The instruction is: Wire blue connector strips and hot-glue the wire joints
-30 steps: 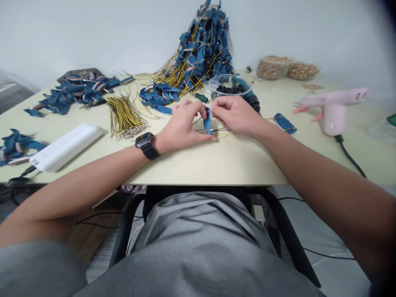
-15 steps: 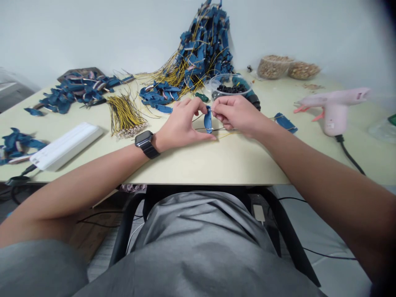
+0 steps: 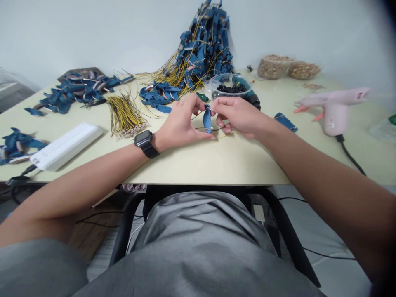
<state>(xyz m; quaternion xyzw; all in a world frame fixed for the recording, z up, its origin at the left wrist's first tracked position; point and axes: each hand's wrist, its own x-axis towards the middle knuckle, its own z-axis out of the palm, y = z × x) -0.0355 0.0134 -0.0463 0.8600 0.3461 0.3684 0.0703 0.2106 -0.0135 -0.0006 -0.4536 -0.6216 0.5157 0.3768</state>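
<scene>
Between thumb and forefinger, my left hand (image 3: pixel 187 119) holds a small blue curved plastic piece (image 3: pixel 207 119) upright above the table. The fingers of my right hand (image 3: pixel 233 115) are pinched together at the piece's upper right edge, apparently on a thin wire whose end I cannot make out. Thin dark and yellow wires run from the piece past both hands. Another blue piece (image 3: pixel 285 122) lies right of my right forearm. Behind my left hand are more blue pieces (image 3: pixel 159 95) and a bundle of yellow and black wires (image 3: pixel 125 113).
A pink glue gun (image 3: pixel 334 107) stands at the right with its cord. A tub of black parts (image 3: pixel 232 88) sits behind my hands, before a tall heap of wired blue pieces (image 3: pixel 204 49). At left lie a white power strip (image 3: pixel 66 146) and more blue pieces (image 3: pixel 77 90).
The blue piece has turned slightly, showing more of its broad curved face. My right hand's lower fingers have shifted a little and spread slightly. My left hand stays nearly in place.
</scene>
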